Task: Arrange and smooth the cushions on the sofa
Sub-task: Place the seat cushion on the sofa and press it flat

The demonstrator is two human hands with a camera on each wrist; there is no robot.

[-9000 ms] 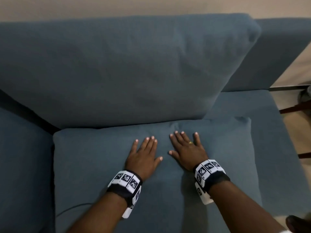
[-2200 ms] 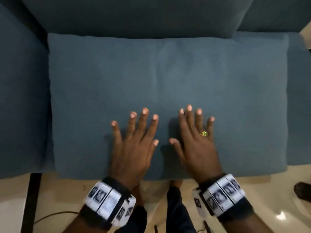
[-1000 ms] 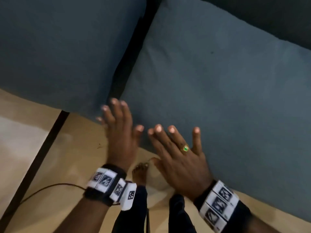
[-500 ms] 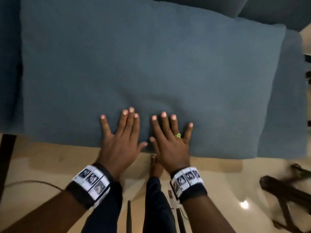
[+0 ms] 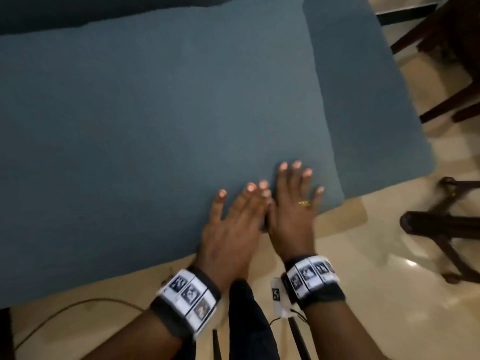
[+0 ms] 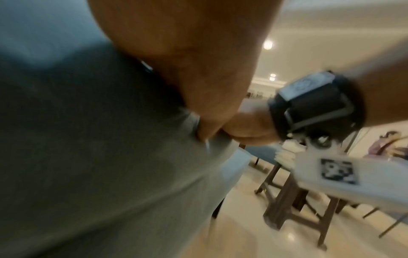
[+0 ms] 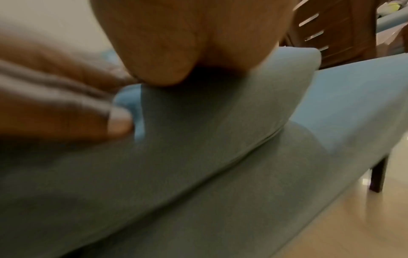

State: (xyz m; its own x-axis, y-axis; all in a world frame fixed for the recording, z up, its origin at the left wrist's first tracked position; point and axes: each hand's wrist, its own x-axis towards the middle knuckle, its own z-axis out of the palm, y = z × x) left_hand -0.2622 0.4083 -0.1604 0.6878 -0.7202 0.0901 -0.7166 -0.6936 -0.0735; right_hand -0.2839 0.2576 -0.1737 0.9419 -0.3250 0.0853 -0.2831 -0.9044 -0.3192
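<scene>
My left hand (image 5: 233,224) and right hand (image 5: 293,203) lie flat, fingers straight, side by side and touching, on the cushion (image 5: 155,126) under my palms. It sits on the sofa (image 5: 363,100), whose seat shows beyond my right hand.

A glossy cream floor (image 5: 376,294) is filling the lower right of the head view, catching a bright light reflection; dark wooden furniture legs (image 5: 441,229) are standing at the right edge, with more dark wood (image 5: 446,61) showing in the upper right corner; a thin brown cable (image 5: 78,306) is curving across the floor at lower left; in the left wrist view, a wooden stool frame (image 6: 291,206) is standing at lower right, blurred.
</scene>
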